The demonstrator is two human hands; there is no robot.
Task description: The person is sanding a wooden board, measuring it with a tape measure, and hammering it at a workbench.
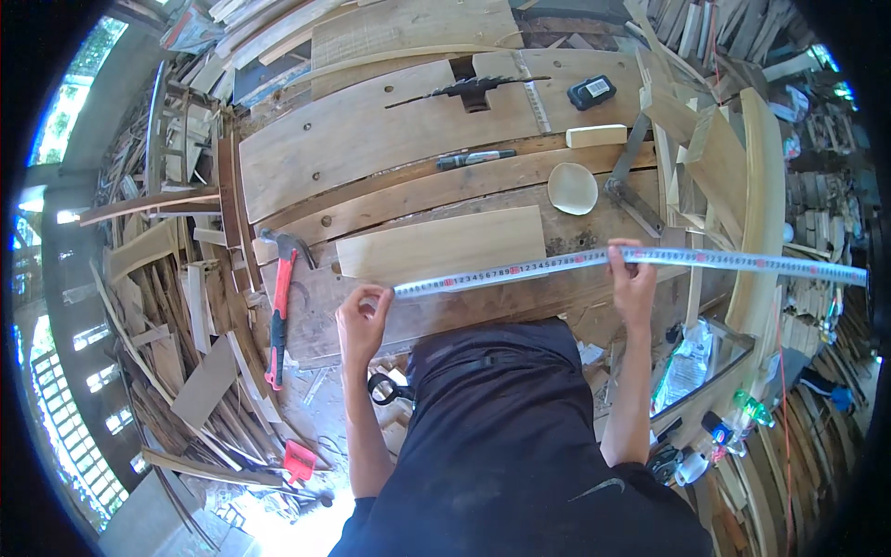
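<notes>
A white tape measure blade (pixel 548 267) with black and red markings stretches across the workbench in front of me. Its left end is pinched between the thumb and fingers of my left hand (pixel 360 323). Farther along, my right hand (pixel 633 286) grips the blade between thumb and fingers, and the strip runs on past it to the right rim of the view. The tape's case cannot be made out. Just beyond the blade lies a pale, flat board (pixel 441 243), partly covered by it along its near edge. A red and black claw hammer (pixel 280 311) rests left of my left hand.
A toothed circular saw blade (pixel 473 88) rises through the bench top (pixel 353 130). A marker (pixel 475 159), a wooden disc (pixel 573 188), a small block (pixel 596 136), a hinged metal-and-wood tool (pixel 636 181) and a dark device (pixel 591 91) lie there. Scrap wood (pixel 209 371) is heaped at left.
</notes>
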